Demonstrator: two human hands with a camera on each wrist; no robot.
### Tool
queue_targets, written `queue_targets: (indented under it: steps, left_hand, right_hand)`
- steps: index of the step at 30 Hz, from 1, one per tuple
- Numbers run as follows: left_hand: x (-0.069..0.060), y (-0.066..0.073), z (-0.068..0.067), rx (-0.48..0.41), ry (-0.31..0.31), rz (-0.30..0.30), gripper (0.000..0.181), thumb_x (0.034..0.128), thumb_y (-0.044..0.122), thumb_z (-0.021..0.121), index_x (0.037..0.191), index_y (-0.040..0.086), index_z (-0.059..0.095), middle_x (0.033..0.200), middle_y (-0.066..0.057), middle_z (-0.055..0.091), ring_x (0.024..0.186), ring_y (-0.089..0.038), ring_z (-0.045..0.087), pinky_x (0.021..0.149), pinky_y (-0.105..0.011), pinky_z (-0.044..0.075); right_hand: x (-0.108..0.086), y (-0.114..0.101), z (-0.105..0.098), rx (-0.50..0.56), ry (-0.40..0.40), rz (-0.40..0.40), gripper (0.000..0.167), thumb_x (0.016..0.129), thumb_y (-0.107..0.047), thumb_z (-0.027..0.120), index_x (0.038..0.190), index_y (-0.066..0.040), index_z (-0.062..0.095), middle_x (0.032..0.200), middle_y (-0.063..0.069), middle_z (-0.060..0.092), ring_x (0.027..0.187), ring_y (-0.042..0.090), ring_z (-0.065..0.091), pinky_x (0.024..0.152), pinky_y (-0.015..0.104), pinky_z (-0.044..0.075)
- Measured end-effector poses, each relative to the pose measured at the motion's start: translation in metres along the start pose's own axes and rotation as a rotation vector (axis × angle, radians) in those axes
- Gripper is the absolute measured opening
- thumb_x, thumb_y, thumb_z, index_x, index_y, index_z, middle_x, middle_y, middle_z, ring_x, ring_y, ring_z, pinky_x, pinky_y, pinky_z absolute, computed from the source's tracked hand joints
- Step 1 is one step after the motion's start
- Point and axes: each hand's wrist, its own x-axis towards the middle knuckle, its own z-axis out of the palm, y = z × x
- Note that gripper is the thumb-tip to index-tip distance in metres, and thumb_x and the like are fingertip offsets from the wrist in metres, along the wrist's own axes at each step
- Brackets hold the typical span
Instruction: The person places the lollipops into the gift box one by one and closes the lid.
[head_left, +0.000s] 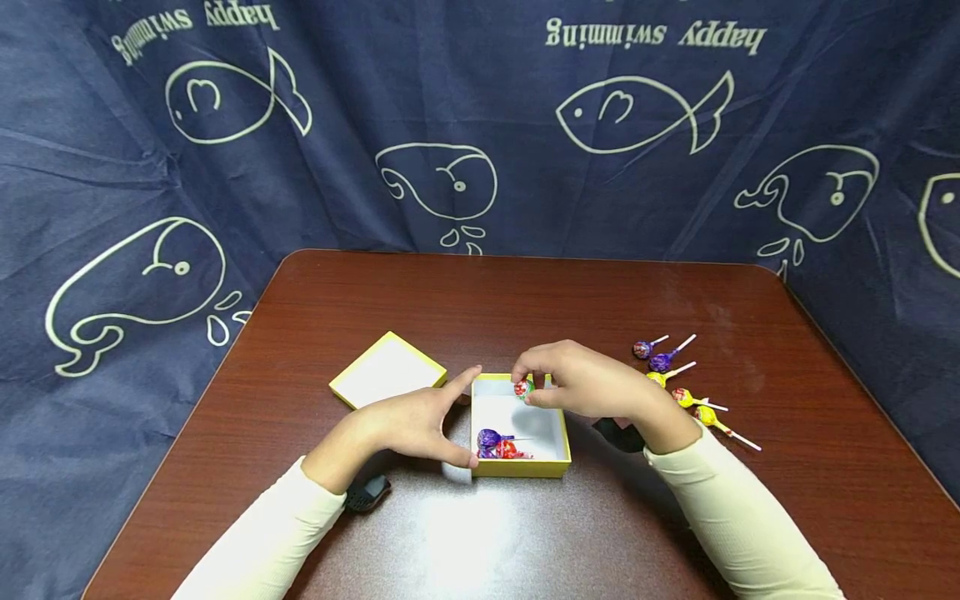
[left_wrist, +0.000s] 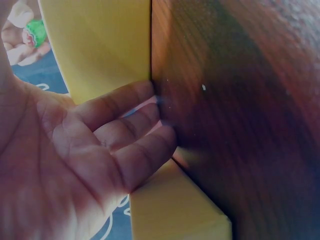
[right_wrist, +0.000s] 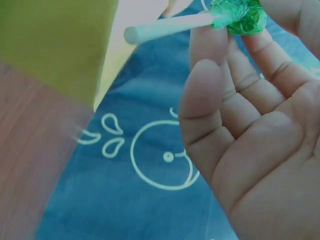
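A yellow box with a white inside stands on the table, purple lollipops and a red one lying in its near left corner. Over the box's far part, my right hand pinches a green and red lollipop; in the right wrist view its white stick points left. My left hand rests at the box's left side, thumb at the near corner and fingers spread toward the far corner. The left wrist view shows its fingers beside a yellow wall.
The yellow-edged lid lies white side up, left behind the box. Several lollipops lie in a slanting row at the right, purple ones at the back and yellow ones nearer. A dark blue cloth with fish drawings hangs behind the table.
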Motion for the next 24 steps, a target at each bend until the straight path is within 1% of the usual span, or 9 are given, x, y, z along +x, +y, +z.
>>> queue_targets:
  steps: [5,10,14,18,24]
  left_hand:
    - [-0.001,0.001,0.0,0.007,0.005,-0.004,0.122,0.0698,0.059,0.08,0.161,0.018,0.009,0.135,0.0,0.058,0.117,-0.009,0.055,0.102,-0.032,0.04]
    - [0.0,0.001,0.0,0.001,0.003,0.002,0.122,0.0702,0.06,0.08,0.161,0.018,0.01,0.135,0.001,0.058,0.116,-0.008,0.055,0.103,-0.033,0.04]
    - [0.0,0.0,0.0,-0.008,0.001,0.011,0.121,0.0706,0.059,0.08,0.16,0.017,0.01,0.136,0.003,0.058,0.117,-0.007,0.054,0.104,-0.033,0.039]
    - [0.0,0.0,0.0,-0.007,-0.003,0.01,0.122,0.0708,0.059,0.08,0.16,0.017,0.009,0.136,0.004,0.057,0.116,-0.005,0.054,0.104,-0.032,0.039]
    - [0.0,0.001,0.0,0.001,-0.006,0.003,0.121,0.0713,0.059,0.079,0.161,0.017,0.009,0.136,0.003,0.057,0.115,-0.006,0.055,0.103,-0.032,0.04]
  right_hand:
    - [0.009,-0.002,0.008,0.012,-0.04,-0.031,0.016,0.088,-0.006,0.072,0.1,-0.014,0.066,0.094,-0.01,0.063,0.082,0.008,0.058,0.073,0.032,0.051]
    - [0.015,-0.004,0.015,0.021,-0.076,-0.034,0.014,0.087,-0.008,0.073,0.098,-0.015,0.067,0.089,-0.012,0.062,0.078,0.005,0.056,0.07,0.026,0.049]
    - [0.02,-0.002,0.023,0.005,-0.107,-0.039,0.015,0.086,-0.008,0.074,0.097,-0.014,0.066,0.087,-0.012,0.062,0.075,0.003,0.056,0.068,0.025,0.047]
    - [0.024,0.002,0.03,-0.013,-0.15,-0.018,0.015,0.085,-0.008,0.074,0.096,-0.014,0.066,0.084,-0.012,0.061,0.072,0.002,0.054,0.064,0.023,0.046]
    - [0.028,0.006,0.037,-0.049,-0.199,0.006,0.016,0.081,-0.007,0.076,0.091,-0.014,0.065,0.075,-0.009,0.057,0.065,0.002,0.049,0.059,0.022,0.042]
